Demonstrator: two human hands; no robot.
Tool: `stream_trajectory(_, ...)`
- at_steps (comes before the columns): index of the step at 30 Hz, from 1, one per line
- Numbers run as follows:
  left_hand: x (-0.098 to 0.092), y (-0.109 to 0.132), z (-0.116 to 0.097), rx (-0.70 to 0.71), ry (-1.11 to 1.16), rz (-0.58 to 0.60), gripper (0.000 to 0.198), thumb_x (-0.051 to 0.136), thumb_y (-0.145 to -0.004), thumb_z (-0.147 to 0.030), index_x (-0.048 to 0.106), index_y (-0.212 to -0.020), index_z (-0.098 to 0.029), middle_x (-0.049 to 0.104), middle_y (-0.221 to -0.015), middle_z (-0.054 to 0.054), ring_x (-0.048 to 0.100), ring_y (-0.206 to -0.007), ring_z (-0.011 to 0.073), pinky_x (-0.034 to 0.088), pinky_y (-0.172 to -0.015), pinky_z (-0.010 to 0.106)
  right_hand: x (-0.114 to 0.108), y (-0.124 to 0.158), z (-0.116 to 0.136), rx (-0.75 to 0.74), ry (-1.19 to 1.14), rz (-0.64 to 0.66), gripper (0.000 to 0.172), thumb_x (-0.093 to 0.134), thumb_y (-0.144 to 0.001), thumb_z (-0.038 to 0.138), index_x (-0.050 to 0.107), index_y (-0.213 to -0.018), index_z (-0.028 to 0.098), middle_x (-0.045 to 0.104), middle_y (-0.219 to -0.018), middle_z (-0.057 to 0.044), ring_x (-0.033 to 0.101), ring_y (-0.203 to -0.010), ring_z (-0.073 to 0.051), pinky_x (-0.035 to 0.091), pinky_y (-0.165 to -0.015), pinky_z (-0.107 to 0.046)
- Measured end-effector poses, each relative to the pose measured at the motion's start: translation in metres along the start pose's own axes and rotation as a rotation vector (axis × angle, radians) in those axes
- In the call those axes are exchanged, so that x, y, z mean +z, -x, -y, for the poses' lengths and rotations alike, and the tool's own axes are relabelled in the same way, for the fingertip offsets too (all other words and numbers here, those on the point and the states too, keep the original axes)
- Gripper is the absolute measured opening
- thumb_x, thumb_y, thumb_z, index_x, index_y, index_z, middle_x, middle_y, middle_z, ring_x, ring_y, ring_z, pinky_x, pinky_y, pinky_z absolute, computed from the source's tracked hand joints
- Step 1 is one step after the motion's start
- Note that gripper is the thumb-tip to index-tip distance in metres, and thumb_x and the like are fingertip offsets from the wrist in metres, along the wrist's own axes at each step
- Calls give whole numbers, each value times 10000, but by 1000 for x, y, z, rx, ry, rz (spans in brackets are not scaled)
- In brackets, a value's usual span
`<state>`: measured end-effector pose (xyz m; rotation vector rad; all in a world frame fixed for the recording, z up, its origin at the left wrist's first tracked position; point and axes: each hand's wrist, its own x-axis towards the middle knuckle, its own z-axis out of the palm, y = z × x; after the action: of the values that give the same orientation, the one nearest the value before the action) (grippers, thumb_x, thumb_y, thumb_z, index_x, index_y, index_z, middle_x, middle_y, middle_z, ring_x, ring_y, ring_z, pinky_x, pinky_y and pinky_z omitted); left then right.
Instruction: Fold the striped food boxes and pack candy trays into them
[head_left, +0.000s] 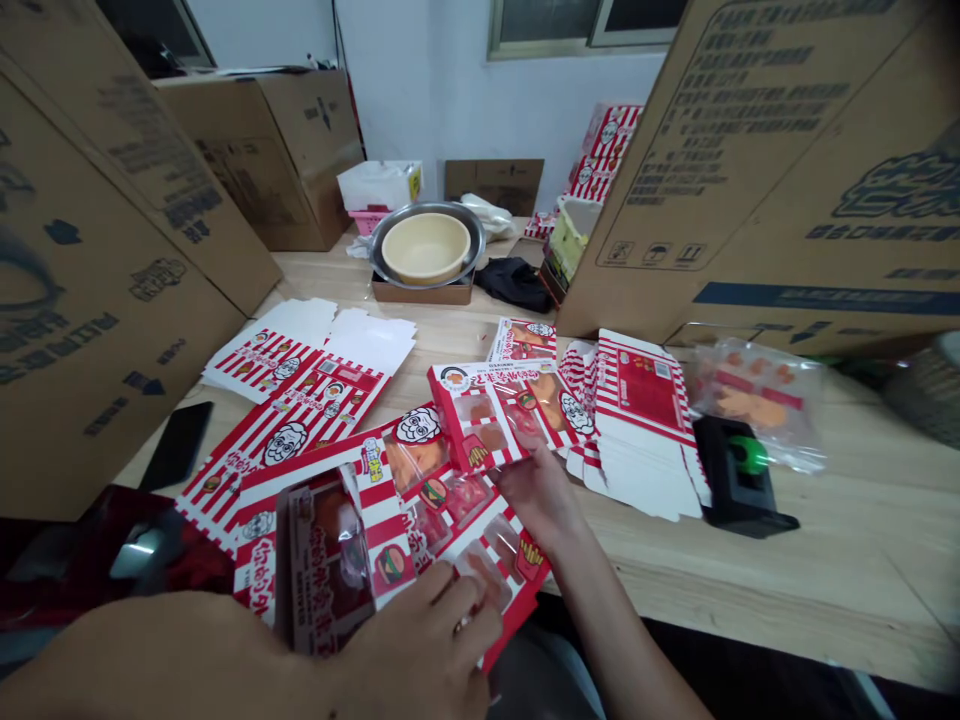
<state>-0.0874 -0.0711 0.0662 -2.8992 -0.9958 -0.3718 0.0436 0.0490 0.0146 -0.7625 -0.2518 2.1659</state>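
My left hand (427, 640) comes in from the lower left, its fingers bent over the lower edge of a red-and-white striped box (390, 555) with a cut-out window. Against it lies a larger filled box (427, 460) with clear windows, showing toy food. My right hand (540, 495) grips a smaller filled box (517, 410) from its lower edge, thumb near the front; most of its fingers are hidden. That box is tilted up above the larger one. Flattened striped cartons (300, 400) lie to the left, and more folded cartons (645, 420) to the right.
A black tape dispenser (742, 480) and a clear bag of plastic pieces (757, 390) lie right. A phone (176, 445) lies left. Large cardboard boxes (787, 180) wall both sides. At the back stand a cream bowl (426, 248) in a metal basin and stacked striped boxes (600, 155).
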Motion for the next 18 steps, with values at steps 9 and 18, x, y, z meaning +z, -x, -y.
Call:
stream_trajectory(9,4,4,0,103,73,-3,199,564,-771,-228,564,-582,-164,623,-696,9,535,-633,154,369,-590,299,-11,1,2,-29,94,-108,193,524,-711,256,595,-876,186,683,-760,-4,630,-699,-176,507,-695,-312)
stream_trajectory(18,5,4,1,129,65,-37,225,588,-759,-244,531,-556,-166,619,-681,6,518,-588,140,344,-531,296,-54,0,57,-460,803,-559,467,739,-555,249,577,-990,201,565,-1153,-82,381,-1221,-285,337,-982,-387)
